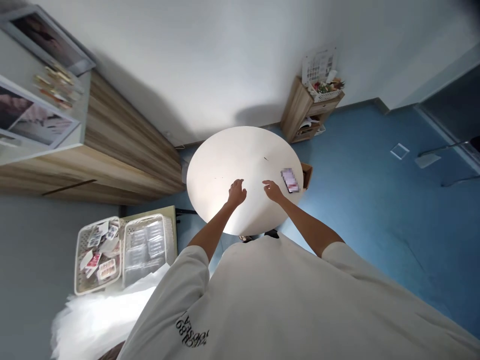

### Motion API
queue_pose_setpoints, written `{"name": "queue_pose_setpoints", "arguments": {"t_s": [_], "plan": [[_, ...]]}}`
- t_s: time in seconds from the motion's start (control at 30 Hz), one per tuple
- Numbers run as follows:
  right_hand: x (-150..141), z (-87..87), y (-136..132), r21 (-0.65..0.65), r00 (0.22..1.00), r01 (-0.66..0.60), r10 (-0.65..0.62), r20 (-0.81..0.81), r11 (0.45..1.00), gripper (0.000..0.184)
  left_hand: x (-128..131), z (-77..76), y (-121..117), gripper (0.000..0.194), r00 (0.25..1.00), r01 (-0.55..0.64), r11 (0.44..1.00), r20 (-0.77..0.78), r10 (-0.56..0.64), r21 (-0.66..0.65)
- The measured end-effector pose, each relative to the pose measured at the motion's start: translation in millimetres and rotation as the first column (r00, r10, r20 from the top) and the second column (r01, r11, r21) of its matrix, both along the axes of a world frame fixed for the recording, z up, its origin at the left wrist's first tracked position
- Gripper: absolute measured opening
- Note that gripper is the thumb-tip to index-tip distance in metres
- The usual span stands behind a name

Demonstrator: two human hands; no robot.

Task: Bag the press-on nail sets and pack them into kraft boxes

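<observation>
I look straight down at a round white table (225,160). My left hand (237,192) hovers over its near middle, fingers curled loosely and apart, nothing in them. My right hand (273,190) is a little to the right, fingers spread, holding nothing. A phone (290,180) lies flat on the table's right side, just beyond my right hand. A tiny dark speck (266,159) sits on the tabletop farther back.
A long wooden cabinet (112,150) runs along the left wall. Two white baskets (120,250) of packets stand on a low stand at lower left. A small wooden shelf unit (305,112) holding a basket stands against the far wall. The floor (375,200) is blue.
</observation>
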State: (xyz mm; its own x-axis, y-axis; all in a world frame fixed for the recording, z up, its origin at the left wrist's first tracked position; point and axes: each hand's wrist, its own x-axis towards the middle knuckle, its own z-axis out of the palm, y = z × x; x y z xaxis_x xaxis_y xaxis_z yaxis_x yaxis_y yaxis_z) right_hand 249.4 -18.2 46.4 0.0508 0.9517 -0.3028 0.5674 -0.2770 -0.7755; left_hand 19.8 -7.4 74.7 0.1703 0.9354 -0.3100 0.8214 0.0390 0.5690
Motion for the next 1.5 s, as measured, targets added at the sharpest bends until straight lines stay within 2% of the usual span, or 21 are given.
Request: {"name": "queue_pose_setpoints", "arguments": {"t_s": [0.23, 0.47, 0.63, 0.77, 0.9, 1.03, 1.23, 1.4, 1.5], "plan": [[-20.8, 5.5, 13.6, 0.041, 0.984, -0.176, 0.176, -0.003, 0.984, 0.046, -25.7, 12.0, -35.3, 0.061, 0.985, -0.171, 0.984, 0.01, 0.171, 0.046], [-41.1, -6.1, 3.5, 0.021, 0.92, -0.39, 0.391, -0.041, 0.92, 0.045, -38.5, 9.3, -102.3, 0.062, 0.928, -0.373, 0.928, 0.011, 0.373, 0.02], [-78.1, -13.6, -21.0, -0.004, 0.844, -0.534, 0.532, -0.07, 0.846, 0.044, -55.9, 6.1, -157.0, 0.062, 0.867, -0.499, 0.866, -0.031, 0.498, -0.021], [-119.4, -2.6, -34.1, 0.019, 0.78, -0.621, 0.62, -0.083, 0.784, 0.042, -83.2, 10.6, -184.0, 0.061, 0.809, -0.586, 0.81, -0.056, 0.585, 0.009], [-165.8, 16.9, -37.9, 0.06, 0.731, -0.675, 0.678, -0.08, 0.735, 0.04, -119.4, 18.5, -195.2, 0.059, 0.758, -0.646, 0.76, -0.054, 0.65, 0.076], [-214.9, 29.0, -40.9, 0.098, 0.701, -0.705, 0.711, -0.052, 0.703, 0.04, -162.2, 25.8, -198.9, 0.056, 0.738, -0.665, 0.737, -0.041, 0.673, 0.121], [-294.5, 25.3, -48.8, 0.1, 0.681, -0.727, 0.732, -0.019, 0.679, 0.04, -242.1, 27.2, -196.6, 0.054, 0.732, -0.673, 0.73, -0.033, 0.68, 0.114], [-368.2, 19.7, -50.7, 0.092, 0.672, -0.738, 0.74, 0.018, 0.668, 0.039, -312.6, 18.0, -190.3, 0.054, 0.72, -0.681, 0.722, -0.071, 0.69, 0.123], [-410.3, 15.4, -49.0, 0.103, 0.657, -0.752, 0.752, 0.05, 0.651, 0.038, -345.6, 10.0, -186.7, 0.054, 0.716, -0.674, 0.724, -0.114, 0.689, 0.144]]}}
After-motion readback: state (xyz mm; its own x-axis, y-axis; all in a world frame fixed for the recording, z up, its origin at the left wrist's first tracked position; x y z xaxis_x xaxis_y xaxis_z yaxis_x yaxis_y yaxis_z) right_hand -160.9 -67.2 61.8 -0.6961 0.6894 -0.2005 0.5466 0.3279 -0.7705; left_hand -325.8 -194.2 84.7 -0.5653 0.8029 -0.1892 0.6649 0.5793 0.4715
